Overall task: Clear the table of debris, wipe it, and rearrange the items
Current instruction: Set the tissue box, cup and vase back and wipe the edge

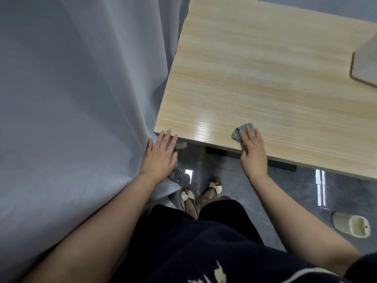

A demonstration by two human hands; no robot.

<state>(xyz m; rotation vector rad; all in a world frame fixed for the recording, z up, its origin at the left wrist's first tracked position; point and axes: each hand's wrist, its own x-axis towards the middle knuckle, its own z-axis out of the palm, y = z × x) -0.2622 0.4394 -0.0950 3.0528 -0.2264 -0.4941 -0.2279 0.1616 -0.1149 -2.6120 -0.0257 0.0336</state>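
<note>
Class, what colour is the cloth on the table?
Grey-green cloth, under the right hand; head view.

Grey curtain (77, 88) hangs along left side; glossy grey tiled floor (302, 193) reflects bright light patches; pale slipper (350, 224) lies at right

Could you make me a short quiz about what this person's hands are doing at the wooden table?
1. True or false: the right hand presses a grey-green cloth flat on the table.
2. Where do the fingertips of the left hand lie? A) on the table's near corner B) on the cloth C) on the slipper
3. Fill in: the cloth lies near the table's ____ edge.

Key: 1 true; 2 A; 3 near (front), the edge closest to the person.
</note>
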